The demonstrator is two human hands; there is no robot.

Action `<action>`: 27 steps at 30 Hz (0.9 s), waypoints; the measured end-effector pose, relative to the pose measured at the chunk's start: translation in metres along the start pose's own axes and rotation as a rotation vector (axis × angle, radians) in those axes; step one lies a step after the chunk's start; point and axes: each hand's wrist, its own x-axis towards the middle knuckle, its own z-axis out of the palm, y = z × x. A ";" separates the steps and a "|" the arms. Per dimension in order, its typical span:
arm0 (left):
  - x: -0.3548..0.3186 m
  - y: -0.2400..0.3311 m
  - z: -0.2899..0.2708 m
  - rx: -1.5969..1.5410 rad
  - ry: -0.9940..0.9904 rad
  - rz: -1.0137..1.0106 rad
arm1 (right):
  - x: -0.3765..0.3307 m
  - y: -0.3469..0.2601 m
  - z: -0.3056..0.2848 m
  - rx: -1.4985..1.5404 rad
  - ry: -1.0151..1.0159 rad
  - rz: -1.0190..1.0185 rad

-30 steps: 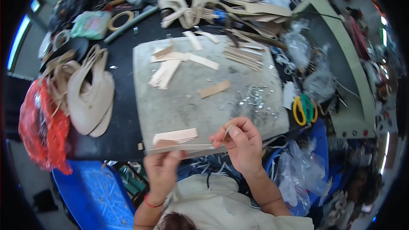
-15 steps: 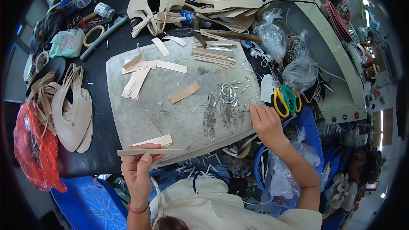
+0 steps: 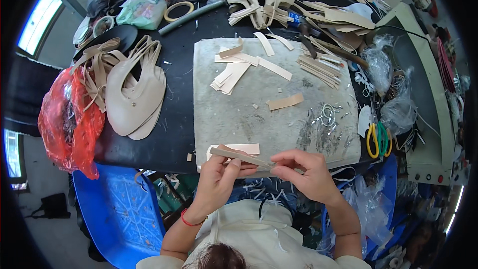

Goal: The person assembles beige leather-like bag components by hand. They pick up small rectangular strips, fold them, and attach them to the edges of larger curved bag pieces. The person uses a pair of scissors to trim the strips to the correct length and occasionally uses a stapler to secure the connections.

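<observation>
My left hand [image 3: 217,175], with a red cord round its wrist, pinches a narrow beige leather strip [image 3: 240,157] near the front edge of the grey work slab [image 3: 219,119]. At the strip's right end, my right hand [image 3: 308,174] has thumb and forefinger closed together; whatever lies between those fingertips is too small to make out. Just behind the strip, a small stack of pale strips [image 3: 249,148] lies on the slab. A tan strip [image 3: 286,102] lies mid-slab, with several pale strips [image 3: 234,73] farther back. To the right, a ring [image 3: 327,114] sits among small metal bits.
Scissors with yellow and green handles [image 3: 382,138] lie right of the slab, near clear plastic bags [image 3: 398,112]. Shaped beige leather pieces [image 3: 137,104] and a red plastic bag [image 3: 69,124] are at left. A blue tub [image 3: 119,214] stands below the table's left front.
My right hand has come from the slab's right side near the metal bits to the strip's right end. My left hand still holds the strip, now tilted. The whole view has shifted.
</observation>
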 end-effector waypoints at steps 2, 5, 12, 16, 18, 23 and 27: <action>-0.002 -0.001 -0.002 -0.007 -0.004 0.008 | 0.008 -0.005 0.002 -0.035 -0.056 0.009; -0.002 -0.003 -0.004 -0.019 -0.014 0.005 | 0.015 -0.005 0.007 -0.032 -0.093 0.009; -0.003 -0.003 -0.007 0.078 -0.053 0.017 | 0.018 -0.006 0.009 -0.056 -0.108 0.019; -0.001 0.001 -0.008 0.024 -0.076 0.012 | 0.020 -0.012 0.010 -0.066 -0.082 0.064; 0.000 0.002 -0.010 -0.035 -0.093 -0.006 | 0.021 -0.013 0.008 -0.121 -0.063 0.108; 0.000 0.008 -0.019 -0.161 -0.030 -0.062 | 0.017 -0.009 -0.005 -0.265 -0.065 0.115; 0.002 0.012 -0.016 -0.064 0.098 -0.030 | 0.026 -0.026 0.025 -0.546 0.140 -0.563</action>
